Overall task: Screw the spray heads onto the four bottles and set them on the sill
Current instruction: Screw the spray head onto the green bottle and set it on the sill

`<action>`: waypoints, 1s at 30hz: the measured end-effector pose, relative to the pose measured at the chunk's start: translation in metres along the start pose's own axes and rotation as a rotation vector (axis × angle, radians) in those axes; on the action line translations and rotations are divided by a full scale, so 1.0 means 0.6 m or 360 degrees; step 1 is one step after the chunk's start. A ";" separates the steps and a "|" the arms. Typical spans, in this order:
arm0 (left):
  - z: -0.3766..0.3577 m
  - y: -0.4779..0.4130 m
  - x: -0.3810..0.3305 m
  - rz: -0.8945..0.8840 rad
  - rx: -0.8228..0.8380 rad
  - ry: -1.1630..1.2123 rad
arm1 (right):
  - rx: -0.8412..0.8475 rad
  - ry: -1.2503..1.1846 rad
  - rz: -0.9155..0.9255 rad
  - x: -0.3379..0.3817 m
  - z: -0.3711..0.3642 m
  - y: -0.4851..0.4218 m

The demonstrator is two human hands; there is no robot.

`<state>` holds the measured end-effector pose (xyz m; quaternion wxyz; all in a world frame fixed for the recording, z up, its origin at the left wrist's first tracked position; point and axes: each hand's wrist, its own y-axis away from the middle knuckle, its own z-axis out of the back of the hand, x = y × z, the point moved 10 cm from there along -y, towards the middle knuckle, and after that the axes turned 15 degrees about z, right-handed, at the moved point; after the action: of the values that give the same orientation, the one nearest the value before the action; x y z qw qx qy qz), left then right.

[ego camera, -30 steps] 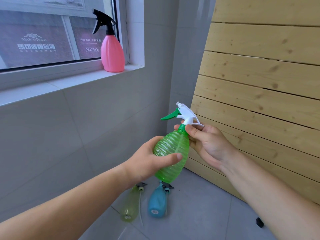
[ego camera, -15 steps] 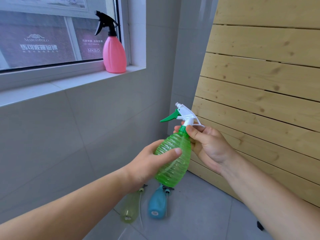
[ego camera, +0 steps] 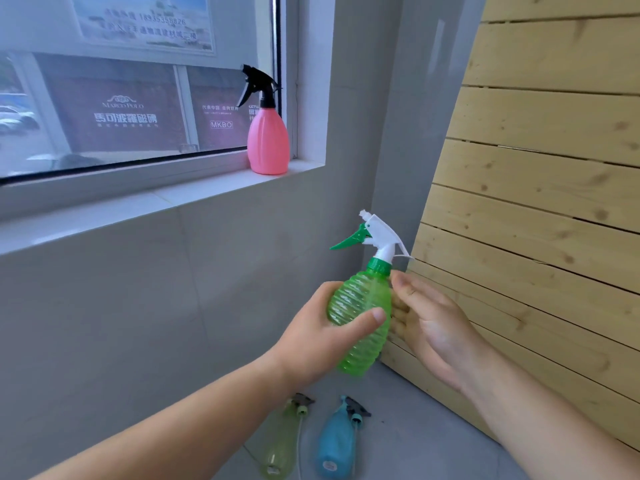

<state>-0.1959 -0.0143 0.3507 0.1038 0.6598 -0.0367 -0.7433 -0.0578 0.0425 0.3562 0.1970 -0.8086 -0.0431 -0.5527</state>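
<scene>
Slatted wood panel (ego camera: 540, 202) leaning against grey wall (ego camera: 138, 323)

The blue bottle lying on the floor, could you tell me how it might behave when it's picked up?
The blue bottle lies on its side and looks rounded, so a nudge would probably roll it. It seems to be thin plastic, likely light. Its spray head may come loose if lifted by it; whether it is screwed on is unclear.
</scene>
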 end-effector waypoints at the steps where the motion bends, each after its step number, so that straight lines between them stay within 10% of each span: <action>1: 0.014 -0.002 -0.007 0.0000 -0.0023 0.0076 | 0.0064 0.0117 0.0010 -0.002 -0.010 0.001; 12: 0.202 -0.018 -0.114 -0.0225 -0.0174 0.0070 | 0.0689 0.0594 0.0359 0.040 -0.233 -0.106; 30: 0.473 -0.176 -0.241 -0.0220 -0.0757 -0.0006 | 0.0489 0.0686 0.0509 0.020 -0.420 -0.379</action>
<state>-0.4721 0.0948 0.5068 0.2049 0.6164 0.1844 -0.7376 -0.3395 0.1574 0.5070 0.4060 -0.6300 0.0444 -0.6605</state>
